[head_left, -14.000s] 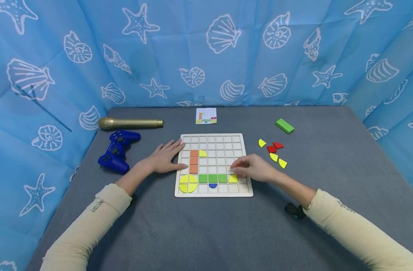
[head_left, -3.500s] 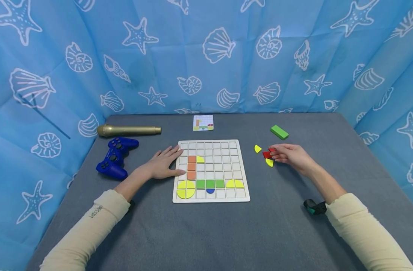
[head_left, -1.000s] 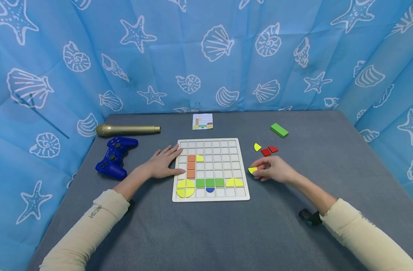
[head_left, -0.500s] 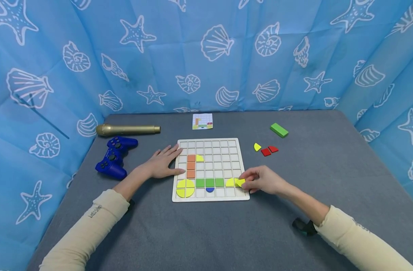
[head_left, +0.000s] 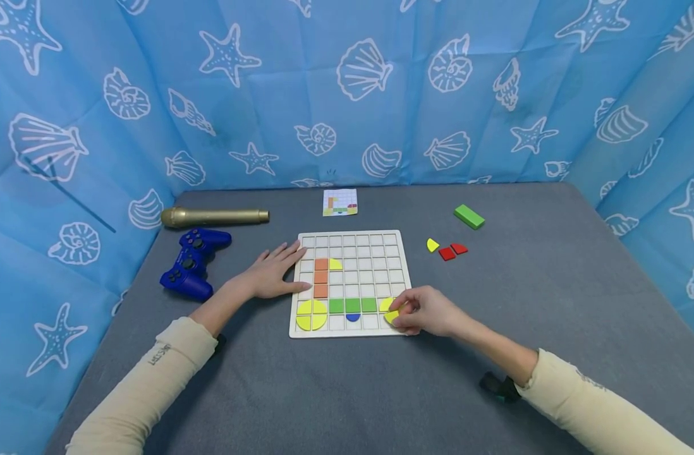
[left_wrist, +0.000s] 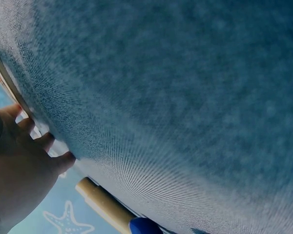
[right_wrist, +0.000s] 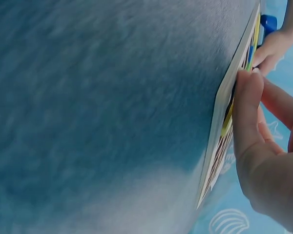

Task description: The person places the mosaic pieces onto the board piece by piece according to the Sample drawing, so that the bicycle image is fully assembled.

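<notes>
A white gridded board (head_left: pixel 353 243) lies mid-table. My left hand (head_left: pixel 273 275), fingers spread, rests on its left edge; in the left wrist view the same hand (left_wrist: pixel 24 161) touches the board's side. Over the lower right cells my right hand (head_left: pixel 429 311) pinches a yellow quarter-circle tile (head_left: pixel 390 316) between thumb and fingers, just below another yellow tile (head_left: pixel 385 304). Its fingers hide part of that corner. On the board sit orange squares (head_left: pixel 321 277), green squares (head_left: pixel 353 306), a blue half-circle (head_left: pixel 353 318), a yellow circle of quarters (head_left: pixel 311 315) and a single yellow quarter (head_left: pixel 335 264).
Right of the board lie a yellow quarter tile (head_left: pixel 432 245), a red square (head_left: pixel 447 253), a red quarter (head_left: pixel 459 248) and a green block (head_left: pixel 469 216). Behind it is a pattern card (head_left: pixel 340 202). A gold microphone (head_left: pixel 215 217) and blue game controller (head_left: pixel 194 263) lie left.
My right hand has brought the yellow quarter tile from the right of the board over its lower right cells, moving left and nearer. My left hand stays on the board's edge.
</notes>
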